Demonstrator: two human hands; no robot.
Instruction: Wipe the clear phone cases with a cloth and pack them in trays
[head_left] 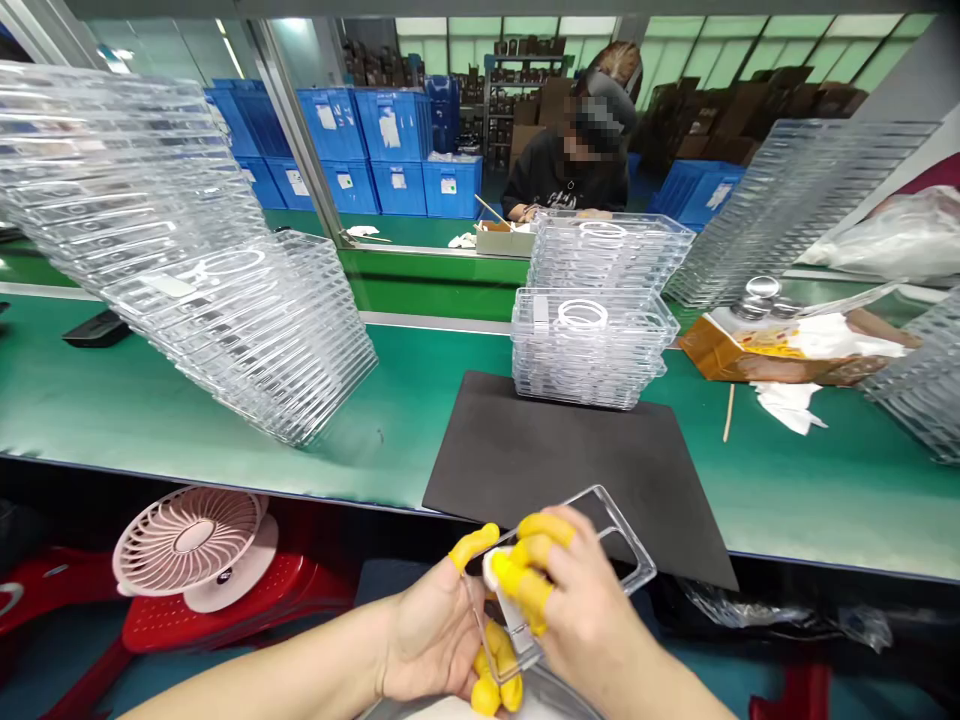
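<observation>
A clear plastic case (630, 560) is tilted above the front edge of the table. My left hand (439, 625) grips its left end, the thumb on the near rim and the fingers beneath. Yellow finger cots cover fingertips on both hands. My right hand (577, 590) reaches over the case, its fingers bent around a small white wad (490, 568) that looks like a wipe; most of the wad is hidden. Beyond the hands, a black mat (555, 450) lies on the green table (405, 400), with a stack of clear cases (592, 350) at its far edge.
A tall leaning stack of clear cases (247, 310) stands left; another stack (795, 200) leans at right. A cardboard box (712, 350) holds tissues and a bottle. A pink fan (195, 540) rests on a red stool (247, 610). Across the table sits a person (570, 165).
</observation>
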